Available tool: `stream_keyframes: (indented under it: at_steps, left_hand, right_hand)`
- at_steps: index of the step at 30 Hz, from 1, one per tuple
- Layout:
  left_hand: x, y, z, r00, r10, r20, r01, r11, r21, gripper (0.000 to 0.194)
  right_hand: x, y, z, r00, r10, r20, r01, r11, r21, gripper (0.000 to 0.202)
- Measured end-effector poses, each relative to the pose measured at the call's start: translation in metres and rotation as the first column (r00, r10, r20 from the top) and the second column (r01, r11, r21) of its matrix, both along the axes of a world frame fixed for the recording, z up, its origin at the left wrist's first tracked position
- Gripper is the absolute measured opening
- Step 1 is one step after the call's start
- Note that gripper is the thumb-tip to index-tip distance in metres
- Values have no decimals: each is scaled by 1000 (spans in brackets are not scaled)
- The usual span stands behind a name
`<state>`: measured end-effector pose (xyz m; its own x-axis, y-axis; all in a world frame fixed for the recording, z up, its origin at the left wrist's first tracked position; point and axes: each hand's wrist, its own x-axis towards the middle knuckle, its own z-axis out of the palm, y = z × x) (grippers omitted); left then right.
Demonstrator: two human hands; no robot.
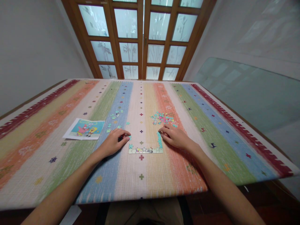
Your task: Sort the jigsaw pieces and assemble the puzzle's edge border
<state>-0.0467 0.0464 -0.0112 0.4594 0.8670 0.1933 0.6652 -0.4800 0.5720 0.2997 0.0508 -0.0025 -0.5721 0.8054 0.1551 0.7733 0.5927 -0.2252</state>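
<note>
A partly joined jigsaw puzzle lies flat in a U shape: a bottom row with teal sides rising left and right. My left hand is closed at the upper end of the left side, thumb and forefinger pinching a teal puzzle piece. At the top of the right side, my right hand has its fingertips closed on another teal puzzle piece. Its lower fingers are partly hidden. Beyond my right hand sits a pile of mixed loose pieces. Several teal loose pieces lie scattered past my left hand.
A picture sheet with two cartoon characters rests left of my left hand. The striped tablecloth covers the table, whose front edge is close to me. Glass-paned wooden doors stand behind, and a pale glass panel is at right.
</note>
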Motion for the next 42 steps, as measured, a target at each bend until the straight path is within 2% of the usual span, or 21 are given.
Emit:
stream_keyframes:
  at_steps: [16, 24, 30, 42]
  left_hand:
    - [4, 0, 9, 991, 56, 122, -41, 992, -120, 17]
    - [6, -1, 16, 982, 53, 180, -20, 983, -181, 20]
    - [6, 0, 17, 980, 59, 193, -17, 978, -210, 26]
    - [8, -2, 15, 980, 23, 197, 21, 976, -216, 24]
  right_hand:
    - [0, 0, 0, 1000, 0, 3, 0, 1000, -8, 22]
    - [0, -1, 0, 1000, 0, 1, 0, 1000, 2, 22]
    - [0, -2, 1, 1000, -9, 0, 9, 1000, -19, 22]
    - [0, -1, 0, 1000, -15, 9, 15, 1000, -7, 22]
